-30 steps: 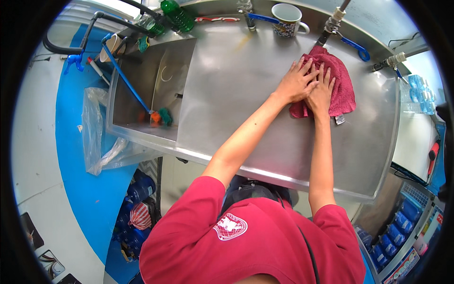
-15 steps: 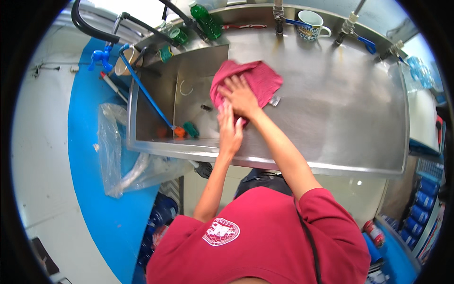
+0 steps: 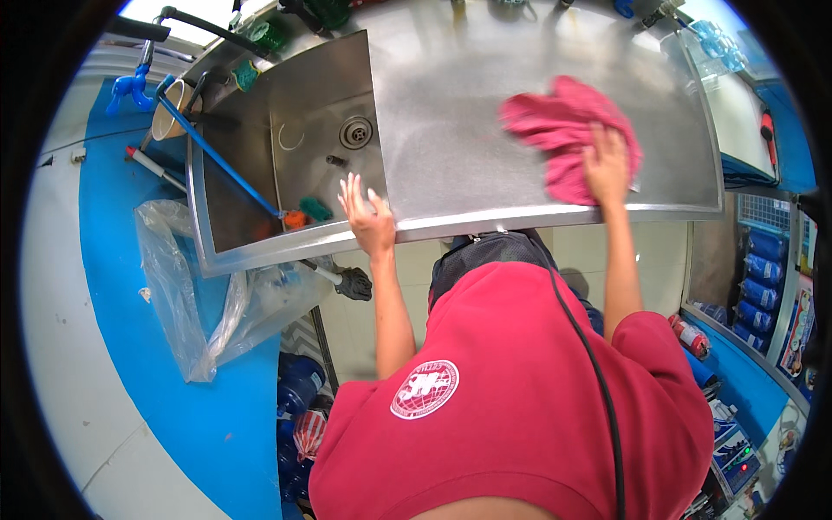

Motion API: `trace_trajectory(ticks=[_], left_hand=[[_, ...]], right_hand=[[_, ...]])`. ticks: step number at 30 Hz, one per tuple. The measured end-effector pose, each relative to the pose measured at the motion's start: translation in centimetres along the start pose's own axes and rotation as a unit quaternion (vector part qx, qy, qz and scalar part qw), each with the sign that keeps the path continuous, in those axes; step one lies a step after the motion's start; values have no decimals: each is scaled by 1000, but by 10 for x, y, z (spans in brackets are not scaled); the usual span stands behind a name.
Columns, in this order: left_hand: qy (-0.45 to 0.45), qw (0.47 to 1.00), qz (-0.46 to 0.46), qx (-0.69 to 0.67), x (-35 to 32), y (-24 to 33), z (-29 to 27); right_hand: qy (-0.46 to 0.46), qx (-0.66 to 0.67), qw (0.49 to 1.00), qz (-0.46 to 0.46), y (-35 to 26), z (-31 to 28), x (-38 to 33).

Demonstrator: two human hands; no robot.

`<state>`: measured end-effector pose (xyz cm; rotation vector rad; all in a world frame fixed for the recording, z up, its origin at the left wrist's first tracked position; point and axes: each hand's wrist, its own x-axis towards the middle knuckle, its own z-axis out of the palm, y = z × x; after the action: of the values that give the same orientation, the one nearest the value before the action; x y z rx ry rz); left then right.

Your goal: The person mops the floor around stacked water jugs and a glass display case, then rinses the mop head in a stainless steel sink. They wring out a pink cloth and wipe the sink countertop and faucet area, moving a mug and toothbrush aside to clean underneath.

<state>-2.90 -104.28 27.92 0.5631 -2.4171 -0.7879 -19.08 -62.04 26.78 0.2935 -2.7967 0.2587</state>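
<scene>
A crumpled pinkish-red cloth (image 3: 568,139) lies on the right part of the stainless steel countertop (image 3: 451,121). My right hand (image 3: 611,165) presses down on its right side, gripping it with bent fingers. Part of the cloth is hidden under the palm. Over the front rim of the sink basin (image 3: 325,82), my left hand (image 3: 371,224) holds nothing, its fingers stretched out. Inside the basin are a round drain (image 3: 355,133), a short dark plug-like piece (image 3: 335,160) and a blue-handled brush (image 3: 234,169) with an orange and green end.
A blue tap (image 3: 130,91) and a beige cup (image 3: 169,108) stand left of the basin. A green and yellow sponge (image 3: 246,76) sits on the back ledge. Clear plastic bags (image 3: 186,286) hang at the left. Blue bottles (image 3: 767,269) fill a rack at the right.
My right hand has carried the cloth from the basin's edge to the right side of the counter, uncovering the drain. My left hand has come off the cloth toward the front rim.
</scene>
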Motion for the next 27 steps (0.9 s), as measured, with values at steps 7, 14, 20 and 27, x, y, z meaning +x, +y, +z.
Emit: trace_trajectory(ticks=[7,14,20,27], left_hand=[[30,999,13,7,-5,-3,8],[72,996,9,48,-3,-7,11],[52,989,-4,137,-1,2,8],[-58,984,168,3,-15,116,70]], right_hand=[[10,-140,973,181,172,4,1],[-23,-182,976,117,107,10,12],[-99,-24,990,-99,-43,8,2],[-121,213,883,-400,-106,14,7]])
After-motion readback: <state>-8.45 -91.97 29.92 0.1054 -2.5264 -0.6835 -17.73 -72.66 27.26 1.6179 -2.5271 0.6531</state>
